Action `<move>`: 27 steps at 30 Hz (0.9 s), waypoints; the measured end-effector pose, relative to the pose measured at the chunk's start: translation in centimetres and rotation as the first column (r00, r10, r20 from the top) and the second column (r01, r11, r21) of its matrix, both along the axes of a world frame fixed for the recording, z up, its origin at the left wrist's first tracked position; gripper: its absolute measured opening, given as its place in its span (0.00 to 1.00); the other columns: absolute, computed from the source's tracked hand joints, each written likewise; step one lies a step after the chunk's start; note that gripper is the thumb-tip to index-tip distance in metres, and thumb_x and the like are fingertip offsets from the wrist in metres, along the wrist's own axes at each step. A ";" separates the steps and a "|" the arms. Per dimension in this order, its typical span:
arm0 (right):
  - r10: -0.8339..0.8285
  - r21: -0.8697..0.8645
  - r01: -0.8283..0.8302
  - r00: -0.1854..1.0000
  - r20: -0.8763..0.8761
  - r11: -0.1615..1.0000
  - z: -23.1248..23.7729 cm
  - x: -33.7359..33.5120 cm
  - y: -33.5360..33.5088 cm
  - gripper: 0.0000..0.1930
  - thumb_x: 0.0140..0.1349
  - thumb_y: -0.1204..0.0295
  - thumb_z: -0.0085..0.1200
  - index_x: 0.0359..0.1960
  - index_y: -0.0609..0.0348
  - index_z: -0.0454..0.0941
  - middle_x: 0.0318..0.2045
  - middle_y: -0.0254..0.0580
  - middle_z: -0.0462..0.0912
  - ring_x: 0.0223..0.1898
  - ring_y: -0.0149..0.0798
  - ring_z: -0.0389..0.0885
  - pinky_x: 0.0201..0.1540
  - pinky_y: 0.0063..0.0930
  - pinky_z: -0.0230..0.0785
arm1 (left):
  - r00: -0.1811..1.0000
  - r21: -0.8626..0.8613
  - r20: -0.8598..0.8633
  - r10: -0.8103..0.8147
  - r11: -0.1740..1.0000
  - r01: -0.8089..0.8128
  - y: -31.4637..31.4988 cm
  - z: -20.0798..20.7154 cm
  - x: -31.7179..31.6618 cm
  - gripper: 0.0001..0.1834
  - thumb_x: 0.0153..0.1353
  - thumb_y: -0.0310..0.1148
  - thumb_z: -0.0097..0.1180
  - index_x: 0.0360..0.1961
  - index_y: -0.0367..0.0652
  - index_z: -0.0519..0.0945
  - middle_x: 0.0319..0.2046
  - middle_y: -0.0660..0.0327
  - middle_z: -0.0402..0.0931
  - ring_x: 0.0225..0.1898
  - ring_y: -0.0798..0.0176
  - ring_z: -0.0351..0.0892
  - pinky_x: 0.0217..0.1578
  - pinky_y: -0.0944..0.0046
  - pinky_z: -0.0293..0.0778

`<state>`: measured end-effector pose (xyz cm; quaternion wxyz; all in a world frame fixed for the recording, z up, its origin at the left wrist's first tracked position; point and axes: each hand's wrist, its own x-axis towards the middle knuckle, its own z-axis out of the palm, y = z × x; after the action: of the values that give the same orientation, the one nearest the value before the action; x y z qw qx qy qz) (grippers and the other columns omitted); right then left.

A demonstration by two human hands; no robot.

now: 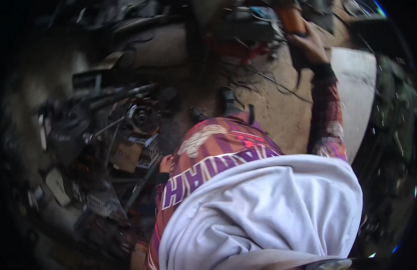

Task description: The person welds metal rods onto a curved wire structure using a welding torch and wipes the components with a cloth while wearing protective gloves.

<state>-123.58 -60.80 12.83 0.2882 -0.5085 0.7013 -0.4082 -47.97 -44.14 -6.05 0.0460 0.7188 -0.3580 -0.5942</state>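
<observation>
At the upper right, my right arm reaches far out, and my right hand [311, 44] is closed around an orange-brown cylindrical object [292, 21]. Blur and the frame's top edge keep me from telling its exact kind. My left hand [166, 164] hangs low beside my body, next to the striped shirt [235, 141]. Its fingers are small, blurred and partly hidden, so their pose is unclear, and no object shows in it.
Metal parts, bars and a round dark machine part [143, 118] clutter the left, near a brown cardboard piece [126, 156]. A dark cable [280, 85] lies on the floor ahead. A pale panel [354, 85] stands right of my arm. Dark equipment with red parts [252, 53] sits ahead.
</observation>
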 end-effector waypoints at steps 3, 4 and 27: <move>0.003 0.077 -0.027 0.954 0.301 0.997 -0.3 3.4 2.7 0.39 0.59 0.70 0.64 0.72 0.62 0.61 0.49 0.36 0.78 0.43 0.27 0.77 0.45 0.22 0.73 | 0.994 -0.024 0.030 0.110 0.994 -0.109 1.8 3.1 -4.3 0.19 0.68 0.35 0.60 0.55 0.37 0.78 0.41 0.57 0.83 0.37 0.66 0.82 0.36 0.65 0.79; -0.003 0.139 -0.051 0.933 0.361 0.989 -1.3 3.4 4.6 0.40 0.59 0.68 0.65 0.73 0.61 0.60 0.48 0.34 0.78 0.42 0.25 0.76 0.45 0.21 0.72 | 0.989 -0.054 0.031 0.147 0.988 -0.145 2.5 2.8 -4.7 0.19 0.68 0.36 0.60 0.55 0.38 0.78 0.41 0.58 0.83 0.37 0.67 0.82 0.36 0.65 0.78; 0.919 0.132 -0.934 0.351 0.181 0.331 3.2 26.5 -1.5 0.51 0.40 0.72 0.72 0.70 0.71 0.60 0.58 0.63 0.78 0.62 0.51 0.78 0.64 0.37 0.68 | 0.911 -0.151 0.064 0.409 0.906 -0.396 14.0 -1.2 -7.8 0.22 0.65 0.44 0.62 0.51 0.37 0.79 0.35 0.57 0.84 0.31 0.64 0.81 0.32 0.59 0.78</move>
<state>-97.07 -62.25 16.03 0.5466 -0.7675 0.3155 -0.1126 -55.78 -30.16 -7.30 0.1991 0.7996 -0.2431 -0.5118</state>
